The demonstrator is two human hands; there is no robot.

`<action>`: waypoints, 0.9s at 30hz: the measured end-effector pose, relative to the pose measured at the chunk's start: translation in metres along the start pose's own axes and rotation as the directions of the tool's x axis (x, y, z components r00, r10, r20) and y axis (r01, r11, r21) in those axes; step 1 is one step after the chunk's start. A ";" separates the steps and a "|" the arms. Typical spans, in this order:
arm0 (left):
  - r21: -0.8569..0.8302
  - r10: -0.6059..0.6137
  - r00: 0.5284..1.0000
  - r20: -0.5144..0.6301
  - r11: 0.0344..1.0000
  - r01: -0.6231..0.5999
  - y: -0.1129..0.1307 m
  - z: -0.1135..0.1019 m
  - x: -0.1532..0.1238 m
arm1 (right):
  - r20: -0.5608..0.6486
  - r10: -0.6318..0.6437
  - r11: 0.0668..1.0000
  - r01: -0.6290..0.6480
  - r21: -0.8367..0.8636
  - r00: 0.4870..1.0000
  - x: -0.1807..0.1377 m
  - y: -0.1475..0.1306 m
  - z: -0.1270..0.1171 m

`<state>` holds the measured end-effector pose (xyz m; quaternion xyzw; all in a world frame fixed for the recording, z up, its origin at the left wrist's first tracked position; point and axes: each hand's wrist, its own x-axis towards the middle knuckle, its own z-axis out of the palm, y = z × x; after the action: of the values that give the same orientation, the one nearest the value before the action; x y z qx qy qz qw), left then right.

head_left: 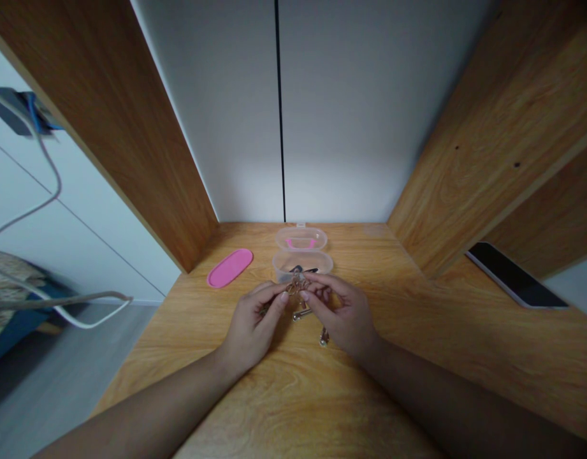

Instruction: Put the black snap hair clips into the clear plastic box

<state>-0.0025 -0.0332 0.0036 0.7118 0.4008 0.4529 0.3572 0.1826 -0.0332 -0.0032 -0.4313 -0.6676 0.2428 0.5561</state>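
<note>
Between the fingertips of my left hand (255,322) and my right hand (348,313) is a small gold-coloured openwork metal piece (297,285). Both hands pinch it from opposite sides, just in front of a clear plastic case (277,262). Its exact kind is too small to make out. Below it, a slim shiny metal clip (301,315) shows beside my right thumb. Another shiny metal piece (324,338) lies under my right hand, partly covered by it. A few dark small items (312,270) show inside the case, whose lid (301,231) is folded back and has a pink handle.
A pink oval tray (230,268) lies left of the case on the wooden tabletop (283,408). A dark-screened phone (517,275) rests at the far right. Wooden panels (116,115) rise on both sides, with a pale back wall (345,115). White cables (49,166) hang at left.
</note>
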 end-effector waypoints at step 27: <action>0.007 0.081 0.993 -0.080 0.997 -0.081 -0.010 0.001 0.004 | 0.006 0.023 0.997 -0.023 0.073 1.000 -0.003 0.002 0.001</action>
<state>-0.0026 -0.0257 -0.0038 0.7092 0.3865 0.4946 0.3209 0.1826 -0.0347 -0.0071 -0.4176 -0.6548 0.2745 0.5670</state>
